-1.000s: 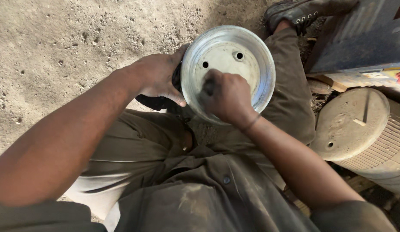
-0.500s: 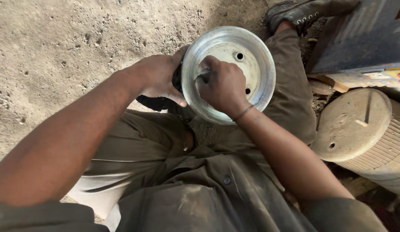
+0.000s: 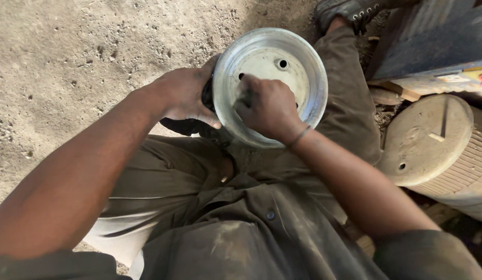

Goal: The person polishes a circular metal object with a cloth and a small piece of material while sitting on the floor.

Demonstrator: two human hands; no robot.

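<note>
One silver metal wheel rim (image 3: 272, 57) with two open round holes showing in its face, gripped by two bare hands, the left hand (image 3: 186, 96) and the right hand (image 3: 267, 106). One round ribbed drum (image 3: 432, 140) stands to the right, one dark boot (image 3: 349, 9) lies beyond the rim, and one thin band circles the right wrist.

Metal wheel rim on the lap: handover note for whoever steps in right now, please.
Left hand: grips the left edge of the metal wheel rim, thumb on the lip, holding it steady.
Right hand: closed, pressed inside the dish near the centre; whatever it holds is hidden.
Rim: rests tilted on the seated person's lap, open side up, with a dark part behind its left edge. One hole in the face is empty.
Nearby: a round dusty drum on the right.
Done or left: cannot tell from this view.
</note>
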